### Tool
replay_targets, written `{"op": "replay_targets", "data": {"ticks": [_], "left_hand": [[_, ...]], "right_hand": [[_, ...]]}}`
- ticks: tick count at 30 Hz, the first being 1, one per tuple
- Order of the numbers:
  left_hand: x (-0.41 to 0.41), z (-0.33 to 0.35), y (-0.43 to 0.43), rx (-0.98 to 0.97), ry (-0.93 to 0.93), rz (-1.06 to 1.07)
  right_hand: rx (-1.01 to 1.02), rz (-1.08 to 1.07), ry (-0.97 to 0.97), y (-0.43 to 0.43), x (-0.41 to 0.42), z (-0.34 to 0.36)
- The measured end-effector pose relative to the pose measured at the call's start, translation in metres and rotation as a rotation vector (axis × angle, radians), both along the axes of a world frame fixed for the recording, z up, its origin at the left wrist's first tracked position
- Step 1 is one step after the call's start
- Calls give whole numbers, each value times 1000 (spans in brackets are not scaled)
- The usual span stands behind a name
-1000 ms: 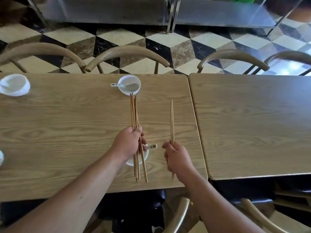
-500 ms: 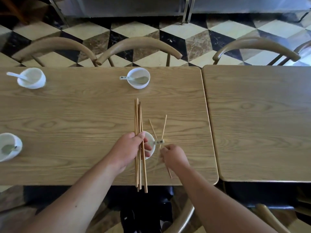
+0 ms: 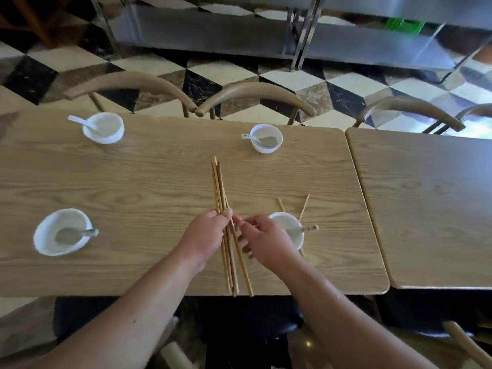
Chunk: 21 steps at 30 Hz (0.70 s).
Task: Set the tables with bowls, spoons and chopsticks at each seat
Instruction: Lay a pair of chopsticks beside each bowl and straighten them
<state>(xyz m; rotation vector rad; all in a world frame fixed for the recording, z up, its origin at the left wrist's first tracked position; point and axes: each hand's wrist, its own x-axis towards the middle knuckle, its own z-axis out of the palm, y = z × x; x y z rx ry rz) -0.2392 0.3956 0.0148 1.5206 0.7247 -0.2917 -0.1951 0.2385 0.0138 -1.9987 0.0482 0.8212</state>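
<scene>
My left hand (image 3: 205, 237) clamps the chopstick bundle (image 3: 218, 187); right hand (image 3: 269, 243) at three o'clock, grip unclear. Likely light, stiff, slippery: pinch mid-length.

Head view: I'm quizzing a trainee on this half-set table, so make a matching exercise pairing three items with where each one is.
Items:
1 chopstick bundle
2 loose chopstick pair
3 plain white spoon

Places:
A in the far-left bowl
B at the near-right bowl
C in the left hand

Pairs: 1-C, 2-B, 3-A.
</scene>
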Motion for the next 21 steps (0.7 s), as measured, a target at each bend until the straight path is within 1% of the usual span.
{"op": "replay_targets", "data": {"ticks": [4, 6, 9, 12, 17, 21], "left_hand": [[-43, 5, 105, -26, -19, 63], [-65, 8, 148, -44, -8, 33], [-86, 13, 195, -88, 8, -7], [-98, 18, 226, -107, 10, -21], [-104, 17, 254, -109, 11, -27], [-105, 14, 269, -51, 43, -17]], "right_hand": [[-3, 120, 48, 112, -55, 9], [69, 88, 100, 162, -89, 14], [184, -41, 130, 216, -122, 18], [248, -123, 172, 246, -137, 16], [307, -168, 245, 274, -140, 9], [341, -195, 302, 283, -134, -3]]}}
